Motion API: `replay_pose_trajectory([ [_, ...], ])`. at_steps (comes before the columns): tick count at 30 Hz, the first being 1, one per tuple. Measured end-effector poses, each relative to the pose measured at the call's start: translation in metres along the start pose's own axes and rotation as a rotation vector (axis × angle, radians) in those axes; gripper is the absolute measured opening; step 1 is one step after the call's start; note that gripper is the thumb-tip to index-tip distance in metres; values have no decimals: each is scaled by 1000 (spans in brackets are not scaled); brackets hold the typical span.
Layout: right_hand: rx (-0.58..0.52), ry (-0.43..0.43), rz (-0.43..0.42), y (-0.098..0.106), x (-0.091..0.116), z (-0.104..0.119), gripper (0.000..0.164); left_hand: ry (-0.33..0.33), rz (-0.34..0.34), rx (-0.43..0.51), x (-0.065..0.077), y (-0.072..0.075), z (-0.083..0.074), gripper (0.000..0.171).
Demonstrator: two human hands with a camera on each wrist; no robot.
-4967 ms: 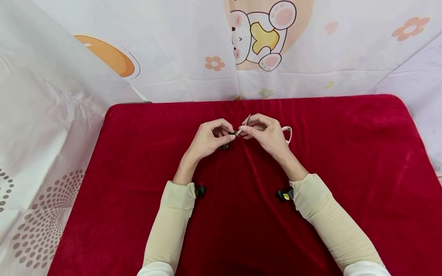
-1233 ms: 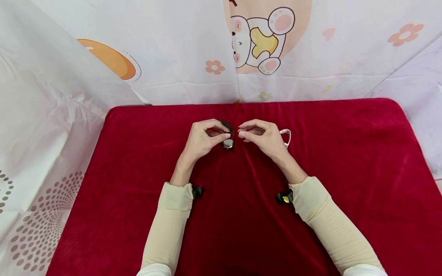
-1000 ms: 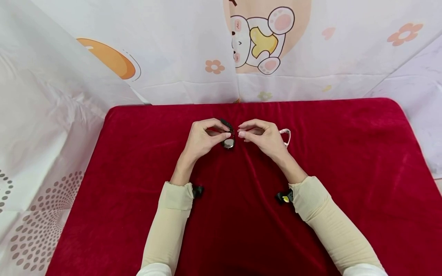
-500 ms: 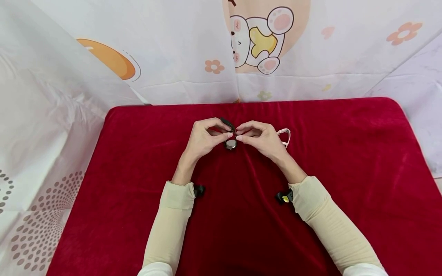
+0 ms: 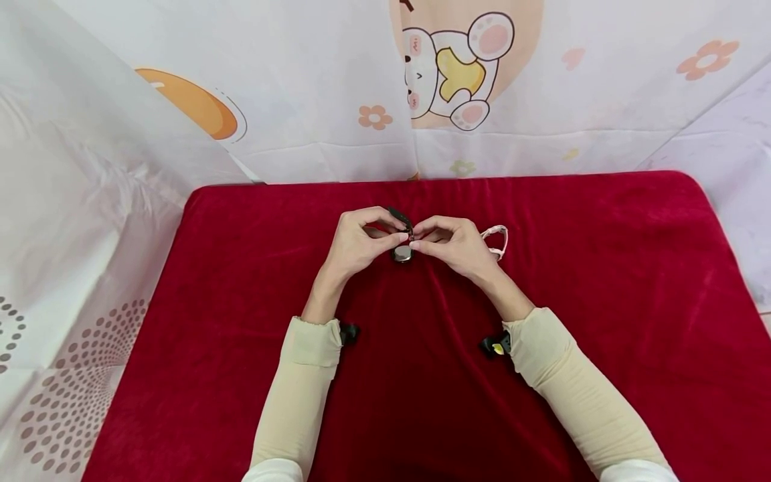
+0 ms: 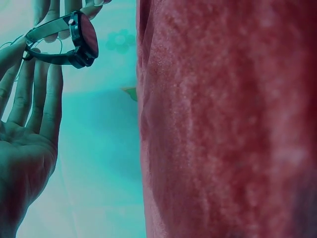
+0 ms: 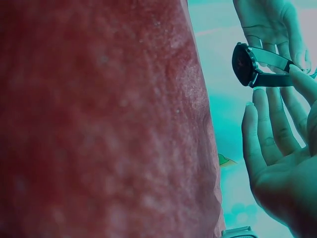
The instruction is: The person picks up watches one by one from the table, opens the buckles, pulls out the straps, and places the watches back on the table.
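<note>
In the head view, a person's left hand (image 5: 359, 239) and right hand (image 5: 456, 246) meet above the far half of a worktop (image 5: 241, 281) covered in red plush. Between them is a black watch (image 5: 402, 254), its silvery back turned up. The left grip is nearly closed, thumb and forefinger pinching the strap (image 5: 400, 215). The right grip is also nearly closed, its thumb and forefinger pinching at the strap just beside the left fingertips. A pale loop (image 5: 496, 239) shows beyond the right hand, partly hidden by it. Beige sleeves (image 5: 298, 402) cover both forearms, and a small black device (image 5: 495, 345) sits at the right cuff, with another (image 5: 349, 334) at the left. A white curtain (image 5: 301, 87) printed with a cartoon animal (image 5: 460, 67) stands behind.

In the left wrist view, the watch is held apart from the red cloth, the two sides of its strap drawn together toward the fingers, with a small crown visible on the case. The remaining left fingers stretch out beneath the strap.

In the right wrist view, the dark dial faces down toward the worktop. The right thumb lies at the strap's end, the other fingers spread apart. A curved band (image 7: 239, 232) is cut off at the bottom edge.
</note>
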State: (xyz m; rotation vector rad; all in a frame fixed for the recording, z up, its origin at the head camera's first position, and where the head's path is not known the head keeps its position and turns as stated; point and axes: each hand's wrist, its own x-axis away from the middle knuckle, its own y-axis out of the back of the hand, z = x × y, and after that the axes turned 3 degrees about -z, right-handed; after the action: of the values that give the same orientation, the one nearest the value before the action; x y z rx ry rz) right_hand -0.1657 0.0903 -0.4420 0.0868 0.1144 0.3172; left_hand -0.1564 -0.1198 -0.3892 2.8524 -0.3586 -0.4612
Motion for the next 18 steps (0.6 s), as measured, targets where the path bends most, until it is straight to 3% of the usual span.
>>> replay_pose_trajectory([
  [18,-11,9,1,2,2,-1,17,48,0,11,-1,-2,-4,7],
])
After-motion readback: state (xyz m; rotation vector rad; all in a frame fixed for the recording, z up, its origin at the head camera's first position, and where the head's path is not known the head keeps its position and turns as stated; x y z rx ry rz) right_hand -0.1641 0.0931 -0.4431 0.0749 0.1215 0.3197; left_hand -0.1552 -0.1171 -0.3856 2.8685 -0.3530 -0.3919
